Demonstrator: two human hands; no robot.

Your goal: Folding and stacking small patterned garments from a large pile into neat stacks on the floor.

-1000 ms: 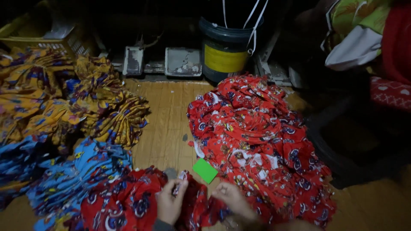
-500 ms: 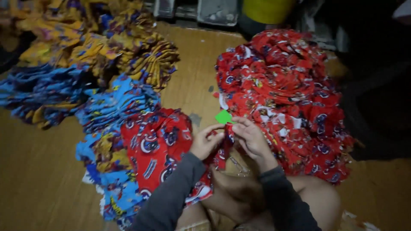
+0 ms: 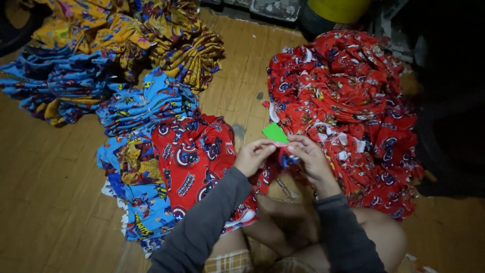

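Together, the left hand (image 3: 252, 156) and right hand (image 3: 310, 155) pinch what looks like red cloth (image 3: 283, 157) between fingertips, just near of a green tag (image 3: 275, 132), beside the red heap (image 3: 343, 101).

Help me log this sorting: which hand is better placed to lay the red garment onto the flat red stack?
Probably the left hand: it sits directly beside the flat red stack, while the right hand lies nearer the loose red heap. Both pinch the red garment by the green tag.
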